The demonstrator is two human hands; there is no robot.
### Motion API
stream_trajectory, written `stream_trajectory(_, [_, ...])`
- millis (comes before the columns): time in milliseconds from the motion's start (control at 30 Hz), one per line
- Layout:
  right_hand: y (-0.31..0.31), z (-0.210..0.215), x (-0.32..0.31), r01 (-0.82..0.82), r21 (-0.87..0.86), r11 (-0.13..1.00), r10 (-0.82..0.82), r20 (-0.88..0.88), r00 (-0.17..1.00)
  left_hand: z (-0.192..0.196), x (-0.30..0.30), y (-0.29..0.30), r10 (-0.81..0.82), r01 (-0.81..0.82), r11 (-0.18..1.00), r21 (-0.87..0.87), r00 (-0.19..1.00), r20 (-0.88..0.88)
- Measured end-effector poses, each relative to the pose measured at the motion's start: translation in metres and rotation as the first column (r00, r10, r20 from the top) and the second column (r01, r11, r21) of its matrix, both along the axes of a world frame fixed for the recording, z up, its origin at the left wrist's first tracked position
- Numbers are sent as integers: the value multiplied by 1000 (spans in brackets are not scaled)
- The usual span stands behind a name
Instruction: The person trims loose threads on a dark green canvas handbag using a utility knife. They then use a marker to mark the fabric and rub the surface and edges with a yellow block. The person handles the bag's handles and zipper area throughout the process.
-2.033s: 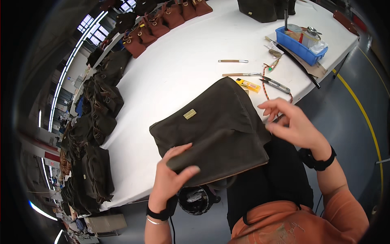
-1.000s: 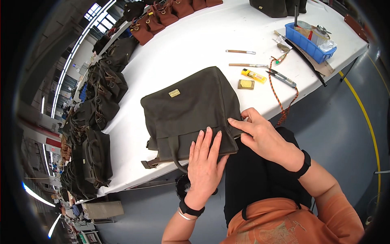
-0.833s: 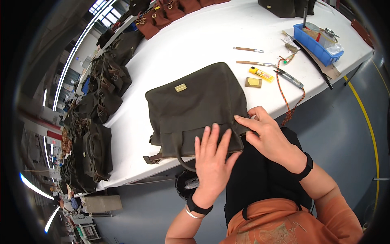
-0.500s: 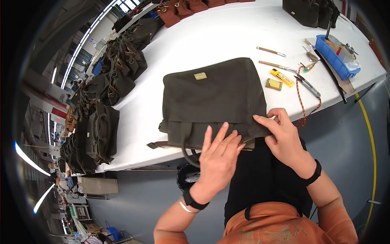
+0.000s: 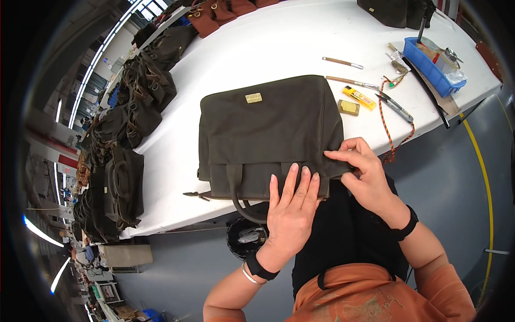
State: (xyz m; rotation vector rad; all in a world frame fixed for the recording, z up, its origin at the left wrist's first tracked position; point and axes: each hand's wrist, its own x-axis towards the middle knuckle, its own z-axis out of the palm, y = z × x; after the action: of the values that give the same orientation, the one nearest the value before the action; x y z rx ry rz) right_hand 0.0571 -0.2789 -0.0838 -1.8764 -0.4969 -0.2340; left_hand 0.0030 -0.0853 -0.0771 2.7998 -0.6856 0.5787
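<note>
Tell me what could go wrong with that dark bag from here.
The dark bag has its lower right corner past the edge of the white table, so it might slide off if the left hand lifts. The orange and black cord hangs over the edge near the right hand and could get snagged.

Left hand [image 5: 292, 217] flat on the dark bag [image 5: 263, 126], fingers pointing up the front; right hand [image 5: 367, 177] at the bag's right side, index fingertip touching! Yellow box [image 5: 359, 98], blue bin [image 5: 426, 72] beyond, white table [image 5: 273, 45] beneath.
</note>
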Motion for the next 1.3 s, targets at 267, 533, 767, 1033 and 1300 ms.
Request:
stream_trajectory(267, [-7,-6,-2,-7,-64,998,12,74,997,-4,6,-10,92,-97,993,60,993,75])
stream_trajectory(533, [-10,9,-2,57,-251,966,68,461,885,13,21,-6,58,-61,970,-236,998,-18])
stream_trajectory(767, [1,20,27,-131,-216,968,231,546,806,39,28,13,-52,-113,819,-563,962,-268])
stream_trajectory(1033, [5,32,35,-346,-207,915,402,395,826,26,25,33,-162,-112,762,-638,921,-355])
stream_trajectory(1300, [7,34,41,-407,-221,886,456,268,849,24,22,34,-181,-126,730,-672,912,-368])
